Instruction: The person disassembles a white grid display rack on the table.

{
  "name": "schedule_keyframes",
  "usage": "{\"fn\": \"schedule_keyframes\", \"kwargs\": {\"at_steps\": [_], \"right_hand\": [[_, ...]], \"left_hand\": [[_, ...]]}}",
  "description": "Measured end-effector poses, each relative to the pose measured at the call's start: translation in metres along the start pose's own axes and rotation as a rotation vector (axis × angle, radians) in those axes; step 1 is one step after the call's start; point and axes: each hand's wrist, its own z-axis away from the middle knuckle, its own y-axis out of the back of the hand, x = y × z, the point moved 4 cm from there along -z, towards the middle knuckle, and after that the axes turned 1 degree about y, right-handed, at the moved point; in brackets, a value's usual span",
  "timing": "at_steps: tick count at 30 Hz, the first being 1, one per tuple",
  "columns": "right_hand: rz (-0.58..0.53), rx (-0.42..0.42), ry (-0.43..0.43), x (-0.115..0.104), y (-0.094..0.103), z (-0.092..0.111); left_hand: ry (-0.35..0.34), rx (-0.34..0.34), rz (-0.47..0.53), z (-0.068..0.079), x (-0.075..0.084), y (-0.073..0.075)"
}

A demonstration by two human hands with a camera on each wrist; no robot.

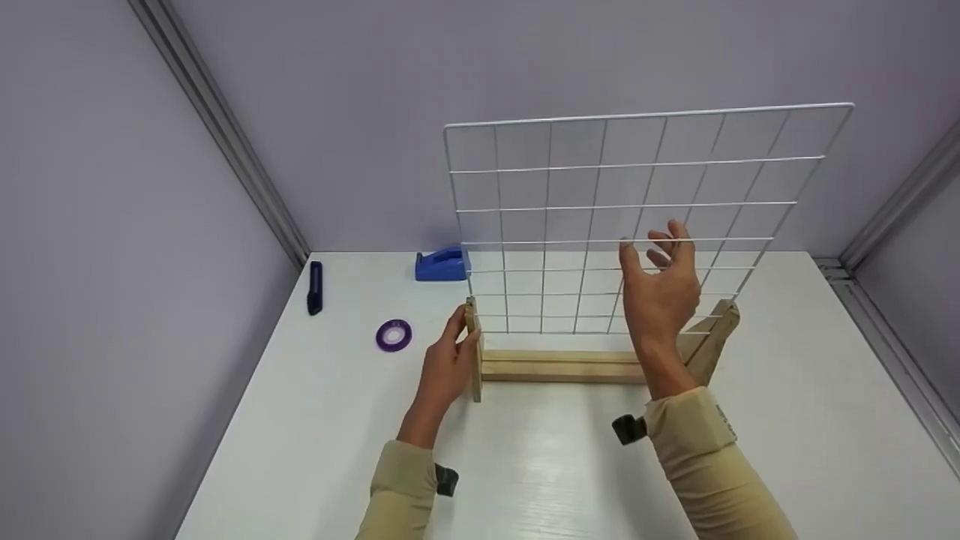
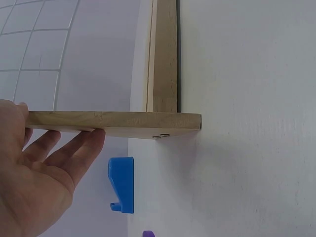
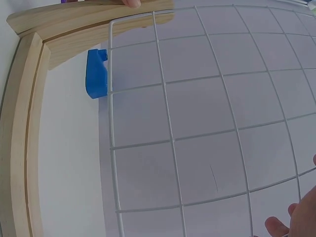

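Observation:
A white wire grid panel (image 1: 547,209) leans upright over a wooden frame, which has a long grooved bar (image 1: 562,367) and a side board at each end. My left hand (image 1: 448,367) holds the left side board (image 2: 113,120) by its upper part, thumb on one face and fingers on the other. On the right, my right hand (image 1: 661,296) is at the grid's middle, its thumb and bent fingers about a horizontal wire; only its fingertips (image 3: 276,227) show in the right wrist view. The right side board (image 1: 712,337) is partly behind that wrist. The grid's lower edge lies near the side boards' upper parts.
A blue tape dispenser (image 1: 440,265) stands at the table's back edge behind the grid. Left of the frame lie a purple tape roll (image 1: 394,335) and a dark blue box cutter (image 1: 316,288). Grey walls with metal rails (image 1: 225,135) enclose the white table (image 1: 315,435).

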Motion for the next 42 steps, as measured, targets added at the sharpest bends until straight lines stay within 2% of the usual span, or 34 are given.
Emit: {"fn": "schedule_keyframes", "kwargs": {"at_steps": [28, 42], "right_hand": [[-0.032, -0.014, -0.025, -0.017, 0.004, -0.011], [-0.028, -0.031, -0.012, -0.027, 0.006, -0.013]], "left_hand": [[0.016, -0.003, 0.028, -0.001, 0.001, 0.002], [0.020, 0.005, -0.007, 0.000, 0.000, 0.003]]}}
